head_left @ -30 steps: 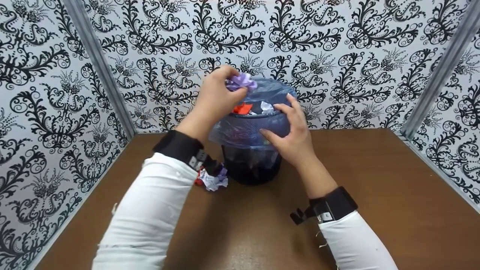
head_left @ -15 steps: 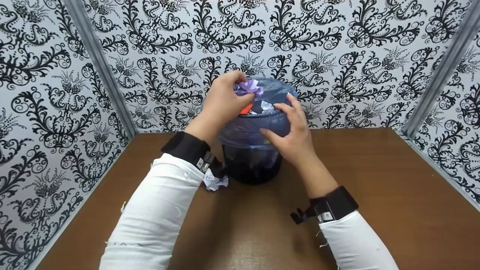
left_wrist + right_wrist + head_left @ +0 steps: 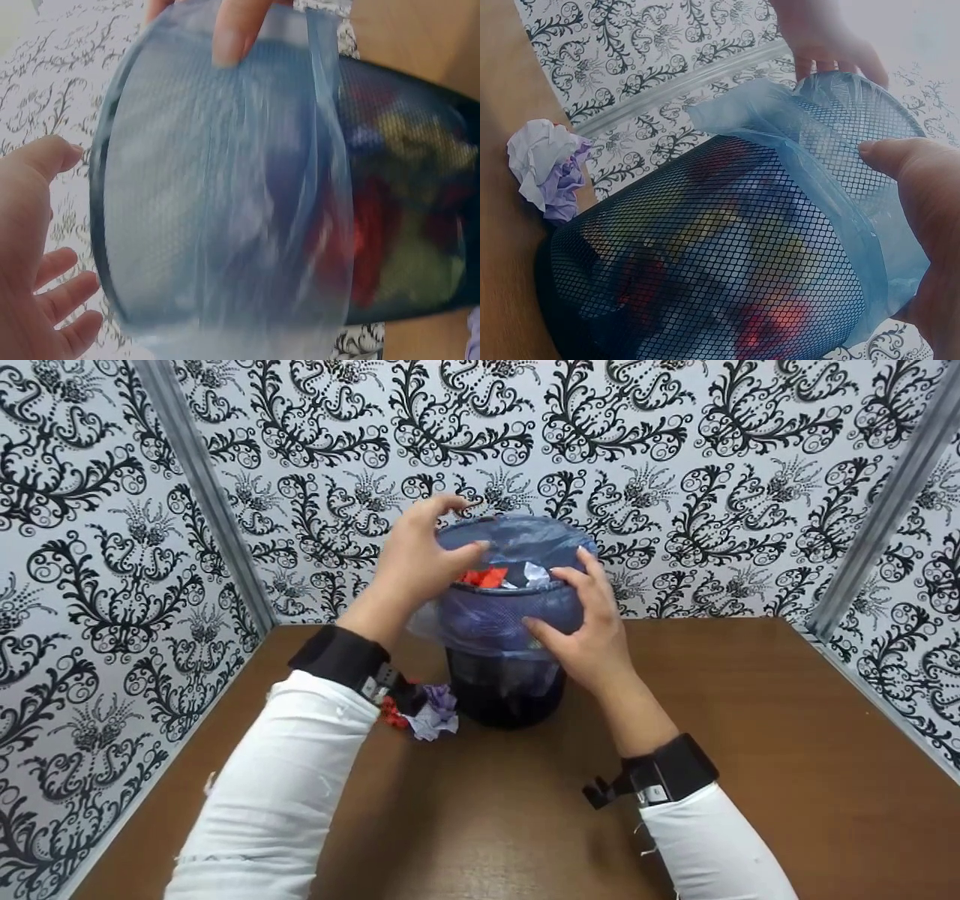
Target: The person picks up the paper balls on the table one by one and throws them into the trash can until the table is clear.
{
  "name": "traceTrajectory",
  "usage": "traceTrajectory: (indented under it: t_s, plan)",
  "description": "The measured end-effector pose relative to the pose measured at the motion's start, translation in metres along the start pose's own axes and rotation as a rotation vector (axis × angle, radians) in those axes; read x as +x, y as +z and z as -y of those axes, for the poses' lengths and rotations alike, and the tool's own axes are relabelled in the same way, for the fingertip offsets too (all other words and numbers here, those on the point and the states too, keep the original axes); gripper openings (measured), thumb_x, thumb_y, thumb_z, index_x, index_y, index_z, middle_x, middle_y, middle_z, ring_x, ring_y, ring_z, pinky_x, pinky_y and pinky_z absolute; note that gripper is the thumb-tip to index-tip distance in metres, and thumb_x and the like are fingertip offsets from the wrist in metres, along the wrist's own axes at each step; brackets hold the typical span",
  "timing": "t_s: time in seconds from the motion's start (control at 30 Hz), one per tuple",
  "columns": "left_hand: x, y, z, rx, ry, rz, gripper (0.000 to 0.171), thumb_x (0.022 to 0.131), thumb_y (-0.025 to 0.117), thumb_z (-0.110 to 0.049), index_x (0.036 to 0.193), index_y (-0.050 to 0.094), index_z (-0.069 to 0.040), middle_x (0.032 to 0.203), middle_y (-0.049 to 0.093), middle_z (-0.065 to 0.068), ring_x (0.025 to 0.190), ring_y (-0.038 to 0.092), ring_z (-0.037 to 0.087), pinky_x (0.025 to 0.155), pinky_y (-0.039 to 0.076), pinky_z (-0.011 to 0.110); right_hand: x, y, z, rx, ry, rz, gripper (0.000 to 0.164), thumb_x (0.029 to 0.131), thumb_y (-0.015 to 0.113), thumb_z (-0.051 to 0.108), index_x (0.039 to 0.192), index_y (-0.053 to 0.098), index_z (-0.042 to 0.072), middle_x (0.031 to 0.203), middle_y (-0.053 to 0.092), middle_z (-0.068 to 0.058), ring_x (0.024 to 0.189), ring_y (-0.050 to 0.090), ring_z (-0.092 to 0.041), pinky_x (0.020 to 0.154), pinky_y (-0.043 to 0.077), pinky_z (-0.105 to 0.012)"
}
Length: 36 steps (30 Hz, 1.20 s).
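A black mesh trash bin [image 3: 506,694] stands upright on the table, lined with a translucent blue plastic bag [image 3: 487,622] folded over its rim. Crumpled red paper [image 3: 489,577] and white paper [image 3: 535,574] show inside its mouth. My left hand [image 3: 420,559] hovers at the left of the rim, fingers spread, holding nothing. My right hand [image 3: 596,637] holds the rim on the right, its thumb [image 3: 892,154] against the bag outside and its fingers over the edge. Through the mesh [image 3: 705,247], red, yellow and white crumpled papers are visible.
Beside the bin's left foot lie crumpled white paper [image 3: 433,724], purple paper [image 3: 441,697] and red paper [image 3: 393,712], partly behind the left wrist strap. A patterned wall [image 3: 712,510] stands close behind the bin. The brown table [image 3: 750,720] extends to both sides.
My left hand brought a crumpled purple paper over the bin and let go of it, then drew back left with its fingers opened. The right hand stays on the rim.
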<state>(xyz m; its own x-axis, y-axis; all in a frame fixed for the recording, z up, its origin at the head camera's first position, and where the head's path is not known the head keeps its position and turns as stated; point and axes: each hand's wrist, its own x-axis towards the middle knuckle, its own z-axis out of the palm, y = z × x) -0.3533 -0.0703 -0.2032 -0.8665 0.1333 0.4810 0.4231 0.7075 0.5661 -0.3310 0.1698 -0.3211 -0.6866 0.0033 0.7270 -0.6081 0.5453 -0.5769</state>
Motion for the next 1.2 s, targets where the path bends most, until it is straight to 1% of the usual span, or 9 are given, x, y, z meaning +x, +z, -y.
traceTrajectory:
  t_s: [0.17,0.33,0.47,0.6,0.7,0.8,0.93,1.07,1.2]
  plan:
    - [-0.008,-0.017,0.029,-0.021,-0.041,-0.041,0.067,0.086,0.078,-0.050,0.145,0.053,-0.031,0.152,0.054,-0.004,0.125,0.057,0.017,0.103,0.053,0.036,0.001,0.000,-0.002,0.000,0.006,0.004,0.069,0.076,0.090,0.042,0.136,0.059,0.027,0.168,0.030,0.000,0.157,0.026,-0.031,0.123,0.027,-0.062]
    - [-0.019,-0.029,0.071,-0.061,-0.092,-0.086,0.069,0.086,0.077,-0.053,0.146,0.053,-0.028,0.152,0.054,0.001,0.126,0.057,0.022,0.103,0.053,0.039,0.001,0.000,-0.001,0.002,-0.005,-0.001,0.068,0.077,0.090,0.043,0.136,0.059,0.027,0.168,0.031,0.000,0.157,0.026,-0.030,0.123,0.028,-0.062]
    - [-0.028,-0.030,0.108,-0.041,-0.167,-0.076,0.075,0.086,0.075,-0.060,0.147,0.051,-0.025,0.153,0.053,0.005,0.130,0.055,0.027,0.108,0.050,0.048,0.000,-0.001,-0.001,0.003,-0.014,-0.016,0.066,0.078,0.089,0.042,0.135,0.060,0.025,0.167,0.032,0.000,0.156,0.028,-0.029,0.124,0.028,-0.059]
    - [-0.040,-0.022,0.145,0.011,-0.231,-0.031,0.078,0.086,0.074,-0.061,0.147,0.051,-0.019,0.152,0.052,0.013,0.134,0.052,0.035,0.111,0.046,0.058,0.000,-0.002,-0.001,0.003,-0.012,-0.019,0.067,0.078,0.090,0.042,0.136,0.060,0.024,0.168,0.032,0.000,0.156,0.028,-0.029,0.124,0.029,-0.059]
    - [-0.052,-0.011,0.171,0.044,-0.257,0.019,0.071,0.089,0.075,-0.052,0.145,0.052,-0.016,0.150,0.053,0.019,0.133,0.053,0.040,0.111,0.045,0.061,0.000,-0.002,-0.001,0.004,-0.008,-0.016,0.069,0.077,0.090,0.042,0.136,0.060,0.023,0.168,0.032,0.000,0.156,0.028,-0.029,0.123,0.029,-0.060]
    - [-0.063,0.002,0.190,0.045,-0.287,0.087,0.067,0.091,0.074,-0.043,0.147,0.050,-0.014,0.151,0.052,0.021,0.134,0.052,0.042,0.112,0.044,0.061,0.000,-0.002,-0.001,-0.001,-0.007,-0.016,0.068,0.078,0.089,0.043,0.136,0.060,0.023,0.168,0.032,0.001,0.156,0.029,-0.029,0.123,0.030,-0.060]
    - [-0.075,0.018,0.207,0.018,-0.326,0.161,0.064,0.093,0.072,-0.036,0.147,0.048,-0.015,0.152,0.050,0.021,0.137,0.050,0.042,0.115,0.041,0.061,0.000,-0.002,0.000,-0.007,0.002,-0.016,0.068,0.078,0.089,0.044,0.136,0.059,0.025,0.168,0.031,0.002,0.156,0.029,-0.029,0.122,0.030,-0.060]
    - [-0.082,0.032,0.218,0.006,-0.343,0.212,0.064,0.092,0.072,-0.033,0.148,0.048,-0.014,0.149,0.052,0.022,0.137,0.050,0.044,0.117,0.038,0.060,0.000,-0.002,0.001,-0.009,0.005,-0.006,0.069,0.077,0.090,0.043,0.136,0.058,0.026,0.168,0.030,0.002,0.156,0.028,-0.030,0.122,0.031,-0.061]
    - [-0.085,0.041,0.226,0.055,-0.319,0.252,0.064,0.092,0.071,-0.029,0.148,0.049,-0.009,0.148,0.053,0.026,0.138,0.049,0.046,0.119,0.036,0.059,-0.001,0.000,0.001,-0.004,-0.003,-0.002,0.069,0.077,0.089,0.043,0.135,0.058,0.025,0.168,0.030,0.001,0.156,0.028,-0.031,0.122,0.031,-0.061]
